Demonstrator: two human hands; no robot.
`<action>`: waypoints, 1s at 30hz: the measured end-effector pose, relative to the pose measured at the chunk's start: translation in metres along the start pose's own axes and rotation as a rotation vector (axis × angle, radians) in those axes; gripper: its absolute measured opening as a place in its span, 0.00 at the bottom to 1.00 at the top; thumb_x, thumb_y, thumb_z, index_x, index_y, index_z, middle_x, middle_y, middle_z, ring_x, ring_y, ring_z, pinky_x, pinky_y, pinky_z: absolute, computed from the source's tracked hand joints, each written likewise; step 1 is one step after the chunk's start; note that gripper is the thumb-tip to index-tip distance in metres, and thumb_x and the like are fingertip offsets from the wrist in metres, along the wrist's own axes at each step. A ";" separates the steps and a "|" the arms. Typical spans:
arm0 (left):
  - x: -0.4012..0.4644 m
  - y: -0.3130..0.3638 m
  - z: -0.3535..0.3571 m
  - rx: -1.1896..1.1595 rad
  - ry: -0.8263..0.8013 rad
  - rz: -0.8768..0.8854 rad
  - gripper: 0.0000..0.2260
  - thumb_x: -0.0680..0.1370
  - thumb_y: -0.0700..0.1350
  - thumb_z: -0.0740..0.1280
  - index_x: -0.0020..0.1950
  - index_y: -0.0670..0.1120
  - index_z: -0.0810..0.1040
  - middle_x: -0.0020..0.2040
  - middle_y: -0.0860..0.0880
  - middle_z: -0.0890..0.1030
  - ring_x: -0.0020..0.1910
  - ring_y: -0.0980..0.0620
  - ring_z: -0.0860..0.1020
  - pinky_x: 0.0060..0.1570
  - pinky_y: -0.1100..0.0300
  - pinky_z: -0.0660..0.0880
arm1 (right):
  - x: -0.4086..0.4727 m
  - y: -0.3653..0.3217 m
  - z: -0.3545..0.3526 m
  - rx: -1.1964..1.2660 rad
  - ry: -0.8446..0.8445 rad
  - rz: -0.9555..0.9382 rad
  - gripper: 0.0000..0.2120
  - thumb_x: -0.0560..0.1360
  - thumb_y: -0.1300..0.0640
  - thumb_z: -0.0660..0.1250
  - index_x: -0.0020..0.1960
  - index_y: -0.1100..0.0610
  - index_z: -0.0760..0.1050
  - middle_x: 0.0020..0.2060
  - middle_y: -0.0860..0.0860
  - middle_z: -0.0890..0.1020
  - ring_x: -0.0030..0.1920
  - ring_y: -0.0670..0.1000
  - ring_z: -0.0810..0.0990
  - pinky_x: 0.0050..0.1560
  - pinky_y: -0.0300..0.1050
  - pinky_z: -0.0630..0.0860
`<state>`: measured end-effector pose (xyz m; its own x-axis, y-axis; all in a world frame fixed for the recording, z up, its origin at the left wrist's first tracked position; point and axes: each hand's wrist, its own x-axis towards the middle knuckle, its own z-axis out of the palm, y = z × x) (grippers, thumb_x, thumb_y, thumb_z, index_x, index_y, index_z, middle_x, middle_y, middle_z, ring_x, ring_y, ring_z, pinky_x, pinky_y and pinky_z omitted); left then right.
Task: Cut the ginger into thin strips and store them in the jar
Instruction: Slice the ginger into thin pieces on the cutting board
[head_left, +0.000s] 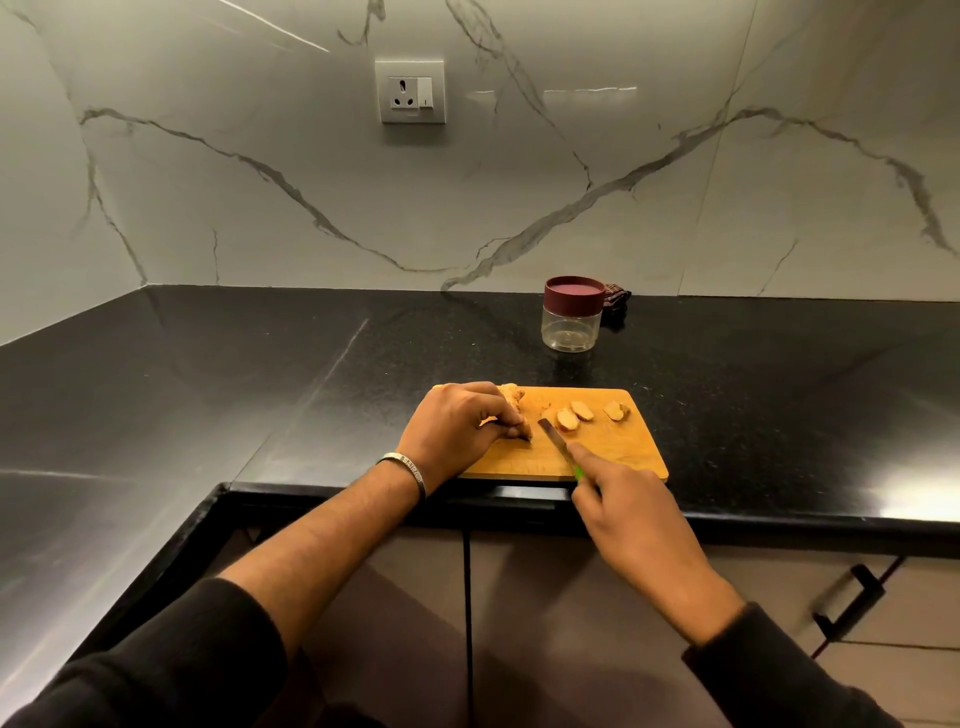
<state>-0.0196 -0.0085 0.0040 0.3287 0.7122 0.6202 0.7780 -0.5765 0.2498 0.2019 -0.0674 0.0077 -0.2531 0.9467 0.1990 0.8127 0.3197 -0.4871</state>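
Left hand (457, 423) pins the firm, knobbly tan ginger root (511, 397); right hand (631, 512) grips the green-handled knife (558, 446). Likely rolls; hold flat.

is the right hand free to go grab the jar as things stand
Probably not yet: the right hand grips the knife. The path itself looks clear, with the lidded jar standing alone on the counter beyond the cutting board.

On a wooden cutting board (613, 457) at the bench's (208, 389) front edge, the left hand (457, 423) grips the ginger (511, 397). The right hand (631, 512) holds a knife (556, 441) beside three slices (582, 413). A lidded jar (572, 314) stands behind.
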 end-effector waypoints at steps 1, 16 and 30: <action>0.000 0.000 0.000 -0.001 0.002 -0.002 0.03 0.73 0.46 0.76 0.46 0.52 0.87 0.46 0.56 0.84 0.44 0.59 0.82 0.47 0.71 0.76 | 0.002 0.003 -0.002 0.020 0.002 0.012 0.23 0.83 0.53 0.57 0.78 0.43 0.63 0.34 0.46 0.76 0.33 0.46 0.71 0.30 0.40 0.63; 0.001 -0.003 0.002 -0.009 0.001 0.009 0.03 0.73 0.46 0.76 0.47 0.51 0.86 0.48 0.56 0.84 0.46 0.59 0.81 0.49 0.66 0.78 | -0.001 0.017 0.000 0.634 -0.087 0.261 0.21 0.83 0.59 0.58 0.75 0.47 0.70 0.21 0.42 0.68 0.23 0.41 0.65 0.25 0.38 0.64; 0.003 -0.007 0.006 -0.005 -0.027 0.013 0.07 0.74 0.44 0.75 0.49 0.49 0.82 0.53 0.52 0.84 0.55 0.55 0.82 0.56 0.60 0.79 | -0.010 -0.018 -0.001 0.107 0.001 -0.051 0.24 0.84 0.51 0.57 0.79 0.42 0.58 0.34 0.47 0.76 0.32 0.46 0.73 0.28 0.40 0.64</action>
<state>-0.0213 0.0003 -0.0002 0.3531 0.7155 0.6029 0.7710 -0.5875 0.2456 0.1904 -0.0829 0.0148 -0.2924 0.9290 0.2270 0.7382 0.3701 -0.5640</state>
